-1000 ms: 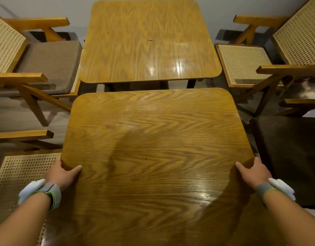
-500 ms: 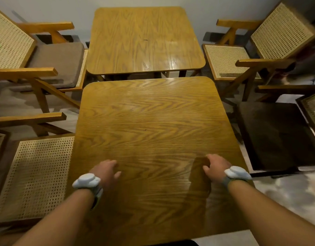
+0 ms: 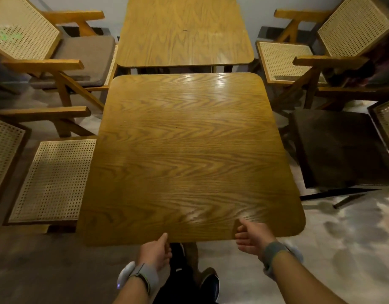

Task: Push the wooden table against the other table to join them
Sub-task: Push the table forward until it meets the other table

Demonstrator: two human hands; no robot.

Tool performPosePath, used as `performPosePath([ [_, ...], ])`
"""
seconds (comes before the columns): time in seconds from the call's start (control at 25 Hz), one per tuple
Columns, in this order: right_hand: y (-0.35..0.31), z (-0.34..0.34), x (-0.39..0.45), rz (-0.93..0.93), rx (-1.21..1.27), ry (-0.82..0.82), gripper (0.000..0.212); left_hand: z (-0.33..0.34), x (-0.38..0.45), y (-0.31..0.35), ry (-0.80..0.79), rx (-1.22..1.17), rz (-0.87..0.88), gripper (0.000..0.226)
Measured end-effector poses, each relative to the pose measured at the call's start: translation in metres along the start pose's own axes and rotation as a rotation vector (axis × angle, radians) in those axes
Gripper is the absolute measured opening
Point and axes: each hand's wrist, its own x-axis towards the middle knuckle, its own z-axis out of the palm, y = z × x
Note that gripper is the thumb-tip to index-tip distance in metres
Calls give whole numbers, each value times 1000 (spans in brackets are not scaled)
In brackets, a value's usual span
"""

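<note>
Square golden oak-grain wooden table point(image 3: 189, 154), centre frame, stiff, likely heavy: we hold its near edge, left hand point(image 3: 155, 253) and right hand point(image 3: 253, 236), fingers loosely spread, thumbs on top.

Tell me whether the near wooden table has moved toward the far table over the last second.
Yes. The near wooden table has closed most of the gap to the far table, going away from the person; only a thin dark strip still shows between their edges.

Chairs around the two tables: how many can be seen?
4, all partly cut off. Far left, one with a grey cushion; near left, a cane seat; far right, a cane seat; near right, a dark seat. Others may be out of frame.
</note>
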Motion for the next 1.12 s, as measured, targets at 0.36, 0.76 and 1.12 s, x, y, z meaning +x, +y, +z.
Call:
performPosePath([
  [0.36, 35, 15, 23, 130, 339, 83, 31, 6, 12, -1, 27, -473, -79, 67],
  [0.76, 37, 25, 23, 44, 565, 130, 39, 12, 10, 10, 95, -360, -72, 53],
  [1.12, 32, 23, 28, -15, 604, 126, 34, 22, 14, 15, 116, -449, -103, 55],
])
